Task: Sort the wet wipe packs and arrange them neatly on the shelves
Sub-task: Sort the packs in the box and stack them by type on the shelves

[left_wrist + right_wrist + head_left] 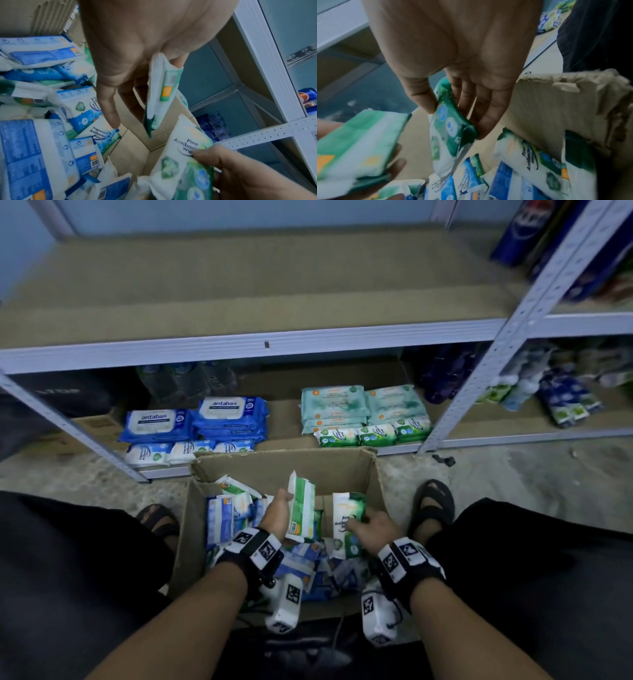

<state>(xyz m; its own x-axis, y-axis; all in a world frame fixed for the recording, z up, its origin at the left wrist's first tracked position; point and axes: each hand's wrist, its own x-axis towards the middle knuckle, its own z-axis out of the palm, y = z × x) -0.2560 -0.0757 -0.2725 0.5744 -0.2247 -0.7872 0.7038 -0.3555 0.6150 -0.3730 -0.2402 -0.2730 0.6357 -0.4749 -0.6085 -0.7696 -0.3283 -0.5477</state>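
An open cardboard box (284,469) between my feet holds several loose blue and green wipe packs (222,518). My left hand (284,508) holds a green-and-white pack (302,508) upright over the box, thumb on one face and fingers behind (161,92). My right hand (359,525) pinches a green Pine Antibacterial pack (347,518) by its lower end, thumb against fingers (448,128). The two held packs stand side by side, a little apart. On the bottom shelf lie blue antabax packs (191,422), small blue packs (188,451), teal packs (363,405) and small green packs (373,434).
The wide middle shelf board (257,285) is bare. Grey metal uprights (513,337) frame the bays. Bottles and other goods (561,402) fill the right bay and the dark back of the bottom shelf. My sandalled feet (433,501) flank the box on the concrete floor.
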